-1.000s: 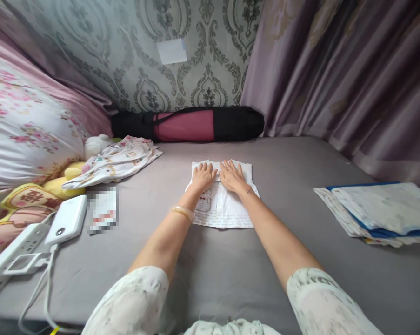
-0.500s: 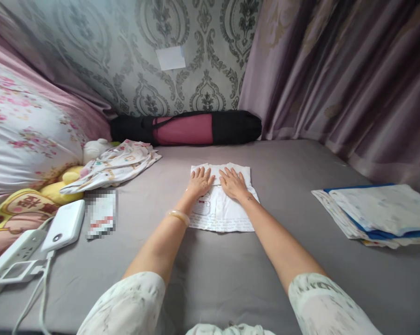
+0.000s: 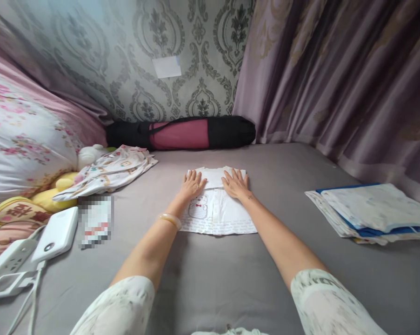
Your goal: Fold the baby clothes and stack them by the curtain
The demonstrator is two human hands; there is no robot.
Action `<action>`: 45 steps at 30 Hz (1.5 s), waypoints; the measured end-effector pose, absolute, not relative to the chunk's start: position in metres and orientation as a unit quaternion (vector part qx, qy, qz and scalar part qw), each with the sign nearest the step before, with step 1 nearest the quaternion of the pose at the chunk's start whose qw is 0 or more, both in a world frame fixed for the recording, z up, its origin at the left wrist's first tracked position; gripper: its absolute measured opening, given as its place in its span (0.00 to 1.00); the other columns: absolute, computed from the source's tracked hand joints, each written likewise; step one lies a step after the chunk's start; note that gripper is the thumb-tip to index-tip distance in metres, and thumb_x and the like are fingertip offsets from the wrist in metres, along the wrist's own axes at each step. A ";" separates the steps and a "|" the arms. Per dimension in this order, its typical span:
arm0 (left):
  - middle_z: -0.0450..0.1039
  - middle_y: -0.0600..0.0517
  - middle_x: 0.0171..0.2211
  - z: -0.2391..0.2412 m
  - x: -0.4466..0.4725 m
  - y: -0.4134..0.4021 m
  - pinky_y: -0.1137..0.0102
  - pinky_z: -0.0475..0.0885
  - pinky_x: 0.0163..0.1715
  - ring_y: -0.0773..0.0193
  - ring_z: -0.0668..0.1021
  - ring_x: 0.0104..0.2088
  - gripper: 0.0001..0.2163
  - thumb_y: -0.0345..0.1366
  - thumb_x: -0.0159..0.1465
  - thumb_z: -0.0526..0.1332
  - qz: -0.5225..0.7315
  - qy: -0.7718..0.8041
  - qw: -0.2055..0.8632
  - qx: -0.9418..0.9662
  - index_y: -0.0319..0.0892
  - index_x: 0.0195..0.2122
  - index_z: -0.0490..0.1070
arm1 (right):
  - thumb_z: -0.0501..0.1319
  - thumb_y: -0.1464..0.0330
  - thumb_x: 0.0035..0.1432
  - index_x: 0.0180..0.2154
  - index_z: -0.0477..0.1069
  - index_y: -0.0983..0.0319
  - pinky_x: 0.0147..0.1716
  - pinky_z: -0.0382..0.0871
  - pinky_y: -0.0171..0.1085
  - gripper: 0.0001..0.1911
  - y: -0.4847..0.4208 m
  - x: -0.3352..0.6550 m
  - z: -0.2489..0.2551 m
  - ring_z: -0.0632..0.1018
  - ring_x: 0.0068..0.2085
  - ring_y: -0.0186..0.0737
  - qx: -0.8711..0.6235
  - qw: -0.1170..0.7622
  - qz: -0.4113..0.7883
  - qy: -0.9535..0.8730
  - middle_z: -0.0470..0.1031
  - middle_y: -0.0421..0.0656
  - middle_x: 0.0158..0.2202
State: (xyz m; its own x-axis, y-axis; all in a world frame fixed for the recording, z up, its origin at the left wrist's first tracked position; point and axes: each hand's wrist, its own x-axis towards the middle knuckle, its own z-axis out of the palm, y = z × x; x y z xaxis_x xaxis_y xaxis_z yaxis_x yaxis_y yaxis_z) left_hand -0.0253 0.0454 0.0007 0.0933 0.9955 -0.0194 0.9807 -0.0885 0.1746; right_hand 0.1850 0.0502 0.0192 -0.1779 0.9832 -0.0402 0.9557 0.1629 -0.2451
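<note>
L hand (image 3: 192,184) & R hand (image 3: 236,184): each grip wide open, fingers flat, pressing on the white cloth (image 3: 216,215), holding nothing. The cloth lies mid bed (image 3: 210,279), w/ a flat pile (image 3: 377,207) well off to the right.

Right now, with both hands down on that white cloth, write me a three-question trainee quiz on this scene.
1. True or false: the left hand and the right hand both lie flat, fingers spread, on the white folded cloth.
2. Multiple choice: which wrist wears the bracelet? A) left B) right C) neither
3. Fill in: the folded stack with a blue edge lies on the bed on the person's ____ side.

Key: 1 true; 2 A; 3 right.
</note>
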 end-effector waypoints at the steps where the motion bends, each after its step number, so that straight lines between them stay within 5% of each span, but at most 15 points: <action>1: 0.43 0.40 0.70 0.000 -0.025 0.046 0.51 0.43 0.65 0.49 0.46 0.70 0.31 0.52 0.70 0.36 0.052 0.672 0.075 0.735 0.39 0.68 0.48 | 0.37 0.53 0.69 0.68 0.49 0.54 0.64 0.37 0.60 0.31 0.050 0.185 0.018 0.44 0.70 0.56 -0.640 0.062 0.110 -0.758 0.44 0.48 0.71; 15: 0.43 0.39 0.70 0.011 -0.025 0.054 0.46 0.46 0.63 0.47 0.46 0.70 0.31 0.54 0.69 0.38 0.031 0.677 0.113 0.726 0.43 0.67 0.51 | 0.35 0.50 0.68 0.69 0.45 0.54 0.64 0.32 0.60 0.34 0.058 0.189 0.020 0.42 0.70 0.54 -0.639 0.041 0.135 -0.756 0.40 0.48 0.72; 19: 0.47 0.43 0.70 0.018 -0.008 0.057 0.52 0.43 0.66 0.53 0.48 0.70 0.27 0.50 0.70 0.39 0.068 0.658 0.063 0.748 0.44 0.66 0.53 | 0.35 0.52 0.68 0.69 0.46 0.60 0.65 0.28 0.55 0.34 0.067 0.191 0.021 0.41 0.70 0.49 -0.639 0.060 0.080 -0.763 0.41 0.51 0.71; 26: 0.45 0.42 0.70 0.008 0.011 0.056 0.49 0.45 0.65 0.48 0.49 0.69 0.31 0.54 0.69 0.38 0.067 0.652 0.085 0.751 0.44 0.68 0.50 | 0.37 0.51 0.68 0.68 0.49 0.59 0.65 0.39 0.50 0.34 0.078 0.191 0.009 0.47 0.70 0.50 -0.637 0.045 0.085 -0.765 0.46 0.52 0.70; 45: 0.45 0.43 0.70 0.001 0.013 0.067 0.45 0.44 0.64 0.47 0.49 0.69 0.32 0.55 0.69 0.36 0.067 0.661 0.092 0.742 0.43 0.68 0.49 | 0.39 0.58 0.68 0.68 0.51 0.64 0.65 0.36 0.54 0.31 0.084 0.162 0.005 0.46 0.70 0.51 -0.627 0.062 0.112 -0.769 0.45 0.50 0.71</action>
State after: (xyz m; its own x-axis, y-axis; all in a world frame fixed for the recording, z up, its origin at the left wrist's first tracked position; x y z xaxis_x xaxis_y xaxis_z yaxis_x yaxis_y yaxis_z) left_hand 0.0134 0.0668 0.0012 0.1171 0.9929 -0.0210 0.9682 -0.1094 0.2249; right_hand 0.1618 0.0844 0.0050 -0.2065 0.9774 -0.0457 0.9497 0.1890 -0.2495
